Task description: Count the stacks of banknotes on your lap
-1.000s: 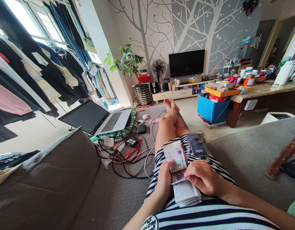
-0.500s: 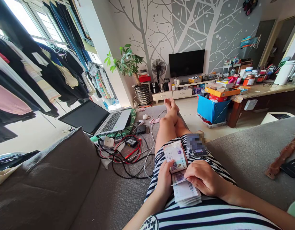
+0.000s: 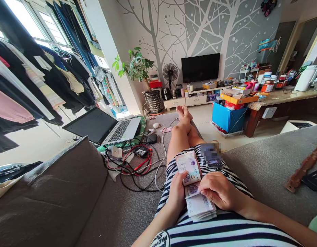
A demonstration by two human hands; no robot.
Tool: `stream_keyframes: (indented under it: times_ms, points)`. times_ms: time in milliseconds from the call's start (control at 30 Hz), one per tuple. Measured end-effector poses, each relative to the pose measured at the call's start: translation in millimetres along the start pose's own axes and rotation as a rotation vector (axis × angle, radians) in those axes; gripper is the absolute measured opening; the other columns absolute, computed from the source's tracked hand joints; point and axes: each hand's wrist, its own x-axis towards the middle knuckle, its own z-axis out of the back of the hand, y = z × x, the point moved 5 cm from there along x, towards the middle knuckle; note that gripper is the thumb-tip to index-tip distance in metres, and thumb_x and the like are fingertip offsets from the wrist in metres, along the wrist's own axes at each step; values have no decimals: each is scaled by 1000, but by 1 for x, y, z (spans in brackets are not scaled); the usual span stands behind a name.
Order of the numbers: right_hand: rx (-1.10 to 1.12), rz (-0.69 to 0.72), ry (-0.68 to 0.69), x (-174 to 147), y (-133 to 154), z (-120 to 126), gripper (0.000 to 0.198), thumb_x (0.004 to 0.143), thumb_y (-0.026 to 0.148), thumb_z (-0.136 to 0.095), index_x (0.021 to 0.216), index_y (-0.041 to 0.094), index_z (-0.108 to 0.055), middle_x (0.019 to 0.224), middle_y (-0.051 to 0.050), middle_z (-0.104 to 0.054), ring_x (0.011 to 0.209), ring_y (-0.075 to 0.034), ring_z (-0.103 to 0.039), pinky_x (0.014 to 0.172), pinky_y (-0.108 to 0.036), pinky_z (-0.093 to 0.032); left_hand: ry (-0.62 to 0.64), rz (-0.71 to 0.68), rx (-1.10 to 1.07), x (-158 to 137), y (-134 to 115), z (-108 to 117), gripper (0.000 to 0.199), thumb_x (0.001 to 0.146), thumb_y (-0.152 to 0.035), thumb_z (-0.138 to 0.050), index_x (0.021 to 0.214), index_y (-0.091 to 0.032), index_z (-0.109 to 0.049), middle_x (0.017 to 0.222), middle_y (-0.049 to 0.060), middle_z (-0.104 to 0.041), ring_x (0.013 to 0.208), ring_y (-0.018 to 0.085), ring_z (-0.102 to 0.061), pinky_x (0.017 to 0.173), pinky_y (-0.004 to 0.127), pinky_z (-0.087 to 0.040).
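My left hand [image 3: 177, 188] is closed around a stack of banknotes [image 3: 188, 165], its thumb lying on the top note, which bears a 5. The fingers of my right hand [image 3: 221, 190] pinch the edge of a single banknote [image 3: 192, 189] just below that stack. Under it, a second pile of pale banknotes [image 3: 200, 207] rests on my lap against the striped clothing [image 3: 227, 223]. A phone [image 3: 214, 163], partly blurred out, lies on my thigh beyond my right hand.
On the left of the grey sofa [image 3: 138, 212] stand an open laptop [image 3: 122, 132] and a tangle of cables [image 3: 140, 168]. A remote control [image 3: 314, 179] lies at the right beside a brown strip [image 3: 305, 166]. Farther off are a blue box [image 3: 228, 117] and a cluttered table [image 3: 277, 97].
Almost nothing differs. Both hands keep their places on the banknotes, with at most a slight shift of the lower notes.
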Motion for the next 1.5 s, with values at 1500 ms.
stream_keyframes:
  times_ms: [1500]
  points:
    - [-34, -192, -142, -1, -11, 4, 40, 91, 47, -32, 69, 18, -50, 61, -1, -52, 57, -12, -49, 59, -26, -36, -17, 21, -29, -2, -1, -3, 15, 71, -20, -57, 76, -11, -68, 76, 6, -72, 67, 17, -64, 66, 27, -48]
